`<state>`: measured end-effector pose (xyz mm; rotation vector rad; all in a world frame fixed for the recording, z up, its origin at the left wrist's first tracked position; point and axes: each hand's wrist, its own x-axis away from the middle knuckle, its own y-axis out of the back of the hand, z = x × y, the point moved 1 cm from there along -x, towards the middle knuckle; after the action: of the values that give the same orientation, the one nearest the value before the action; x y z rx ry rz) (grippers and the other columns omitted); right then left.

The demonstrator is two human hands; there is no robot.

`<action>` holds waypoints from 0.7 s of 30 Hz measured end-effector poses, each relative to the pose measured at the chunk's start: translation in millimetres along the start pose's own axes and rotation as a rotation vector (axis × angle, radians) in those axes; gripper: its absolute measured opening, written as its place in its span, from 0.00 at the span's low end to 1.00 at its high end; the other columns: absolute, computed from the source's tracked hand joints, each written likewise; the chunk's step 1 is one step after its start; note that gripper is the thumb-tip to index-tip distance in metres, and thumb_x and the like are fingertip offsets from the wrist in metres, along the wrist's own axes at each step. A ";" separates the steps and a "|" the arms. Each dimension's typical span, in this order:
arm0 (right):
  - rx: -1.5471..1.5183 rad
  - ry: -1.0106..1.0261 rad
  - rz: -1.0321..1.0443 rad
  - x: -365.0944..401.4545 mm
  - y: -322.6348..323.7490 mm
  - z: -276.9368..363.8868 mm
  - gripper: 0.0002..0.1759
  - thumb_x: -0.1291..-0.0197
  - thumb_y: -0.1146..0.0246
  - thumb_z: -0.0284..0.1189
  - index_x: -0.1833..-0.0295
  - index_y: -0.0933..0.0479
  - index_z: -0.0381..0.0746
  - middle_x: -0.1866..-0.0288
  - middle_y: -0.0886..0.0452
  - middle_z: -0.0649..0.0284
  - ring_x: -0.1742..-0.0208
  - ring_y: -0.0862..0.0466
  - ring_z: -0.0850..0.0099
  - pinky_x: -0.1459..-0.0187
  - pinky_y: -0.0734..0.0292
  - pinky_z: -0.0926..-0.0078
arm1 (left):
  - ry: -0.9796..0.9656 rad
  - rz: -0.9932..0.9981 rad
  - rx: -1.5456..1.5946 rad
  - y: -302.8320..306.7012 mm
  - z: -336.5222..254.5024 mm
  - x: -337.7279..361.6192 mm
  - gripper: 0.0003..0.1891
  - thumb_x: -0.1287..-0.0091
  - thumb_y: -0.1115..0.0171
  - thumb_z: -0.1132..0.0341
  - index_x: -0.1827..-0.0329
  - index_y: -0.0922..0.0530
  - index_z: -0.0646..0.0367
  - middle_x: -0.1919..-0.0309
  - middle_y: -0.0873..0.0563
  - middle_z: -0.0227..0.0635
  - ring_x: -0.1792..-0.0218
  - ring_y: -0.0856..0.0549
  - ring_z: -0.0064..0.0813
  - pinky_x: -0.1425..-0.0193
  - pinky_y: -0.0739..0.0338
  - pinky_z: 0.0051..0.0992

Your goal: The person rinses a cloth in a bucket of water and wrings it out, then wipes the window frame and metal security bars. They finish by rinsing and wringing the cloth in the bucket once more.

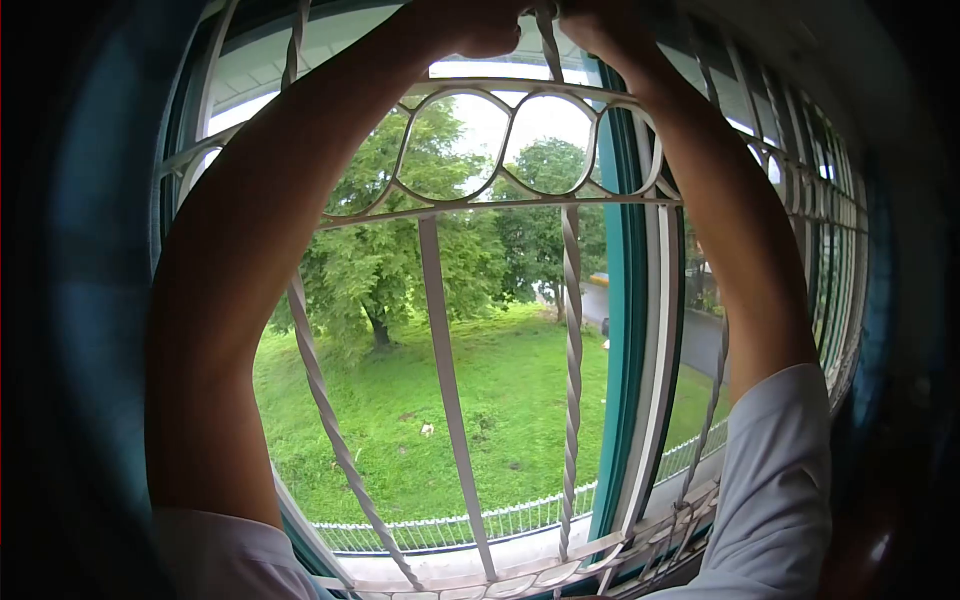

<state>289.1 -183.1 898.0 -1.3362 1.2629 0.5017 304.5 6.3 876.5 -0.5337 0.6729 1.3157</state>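
Note:
Both of my arms reach up in front of a window, and the top edge of the head view cuts off part of each hand. My left hand is closed, its fingers curled, just left of a twisted bar of the white metal window grille. On the other side of that bar, my right hand is closed too. Between them at the very top shows a small dark bit that I cannot make out. What the fingers grip is hidden.
A band of metal loops crosses the grille below my hands. Behind it stands a green window frame. Outside are a lawn, trees, a low white fence and a road. A dark curtain hangs at left.

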 end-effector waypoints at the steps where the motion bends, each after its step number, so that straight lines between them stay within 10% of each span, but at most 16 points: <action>1: 0.124 0.043 0.017 0.3 -13.0 -11.6 0.26 0.33 0.37 0.43 0.32 0.19 0.47 0.31 0.18 0.56 0.27 0.25 0.57 0.28 0.32 0.53 | 0.008 -0.019 -0.050 -17.5 1.7 -15.9 0.31 0.28 0.52 0.62 0.22 0.31 0.62 0.21 0.28 0.47 0.20 0.31 0.41 0.16 0.37 0.46; 3: 0.140 -0.004 0.290 -5.3 9.8 0.9 0.29 0.29 0.41 0.41 0.26 0.24 0.44 0.24 0.24 0.50 0.20 0.32 0.51 0.21 0.38 0.51 | 0.066 -0.017 -0.126 -28.5 2.1 -28.2 0.34 0.25 0.56 0.57 0.18 0.35 0.64 0.16 0.35 0.44 0.16 0.38 0.41 0.13 0.44 0.46; 7: -0.146 0.042 0.192 -10.6 -28.0 -1.2 0.35 0.25 0.45 0.40 0.16 0.38 0.41 0.13 0.44 0.47 0.15 0.41 0.46 0.14 0.50 0.54 | 0.139 0.019 -0.183 -16.0 4.1 -24.0 0.34 0.24 0.55 0.54 0.18 0.36 0.64 0.17 0.34 0.44 0.16 0.38 0.41 0.13 0.43 0.43; 10: -0.042 0.297 -0.001 -9.2 -42.2 -16.5 0.34 0.25 0.44 0.38 0.18 0.36 0.40 0.14 0.40 0.45 0.15 0.41 0.47 0.14 0.48 0.52 | 0.146 -0.140 -0.179 -26.5 5.8 -32.6 0.33 0.23 0.55 0.53 0.20 0.32 0.63 0.19 0.31 0.44 0.17 0.37 0.40 0.14 0.42 0.44; 15: 0.118 0.071 0.286 26.1 37.1 -18.1 0.27 0.28 0.40 0.37 0.28 0.23 0.38 0.23 0.29 0.40 0.19 0.34 0.46 0.21 0.39 0.45 | 0.185 0.007 -0.279 -13.6 -2.8 -38.9 0.31 0.23 0.54 0.50 0.24 0.25 0.57 0.21 0.27 0.40 0.18 0.35 0.41 0.16 0.39 0.48; 17: 0.112 0.244 -0.169 32.6 14.3 -23.8 0.26 0.32 0.37 0.37 0.30 0.19 0.40 0.25 0.27 0.42 0.21 0.32 0.48 0.22 0.40 0.44 | 0.171 -0.037 -0.322 -14.3 -5.2 -37.7 0.31 0.24 0.54 0.50 0.23 0.25 0.56 0.21 0.26 0.38 0.18 0.35 0.41 0.17 0.38 0.47; 21: 0.373 0.093 0.193 15.1 3.1 -10.6 0.31 0.35 0.34 0.42 0.27 0.21 0.44 0.23 0.29 0.45 0.19 0.35 0.52 0.20 0.45 0.42 | 0.174 -0.186 -0.185 -25.4 2.3 -32.4 0.31 0.24 0.54 0.51 0.23 0.26 0.55 0.20 0.27 0.37 0.17 0.37 0.42 0.16 0.39 0.48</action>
<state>287.3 -197.4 886.1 -0.9388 1.4881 0.3186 326.1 -19.2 900.7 -0.8487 0.6303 1.1706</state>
